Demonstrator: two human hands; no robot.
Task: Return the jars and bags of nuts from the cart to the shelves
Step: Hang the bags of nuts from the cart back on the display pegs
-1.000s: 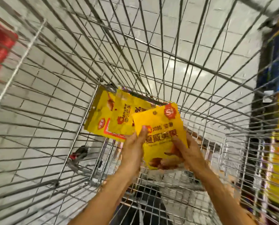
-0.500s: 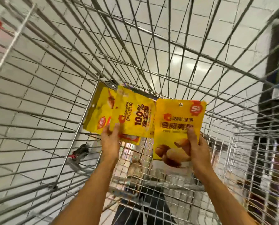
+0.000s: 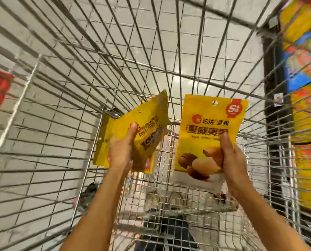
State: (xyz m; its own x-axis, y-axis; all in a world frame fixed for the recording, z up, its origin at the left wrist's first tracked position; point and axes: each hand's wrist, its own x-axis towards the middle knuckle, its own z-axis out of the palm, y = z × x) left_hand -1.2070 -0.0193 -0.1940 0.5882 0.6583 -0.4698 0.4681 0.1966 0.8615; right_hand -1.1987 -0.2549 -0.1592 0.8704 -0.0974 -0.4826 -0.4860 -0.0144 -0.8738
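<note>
Head view: your left hand (image 3: 122, 151) now grips the yellow bags (image 3: 149, 122), pulled off the cart (image 3: 42, 109) wall and tilted. Your right hand (image 3: 231, 160) holds the nut bag (image 3: 205, 136) upright. Both are inside the cart; the shelves (image 3: 307, 122) come next.

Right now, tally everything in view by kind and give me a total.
Yellow nut bags: 3 (upright bag in the right hand, tilted bag in the left hand, rear bag behind the tilted one)
Hands: 2
Wire cart: 1
Total: 6
</note>
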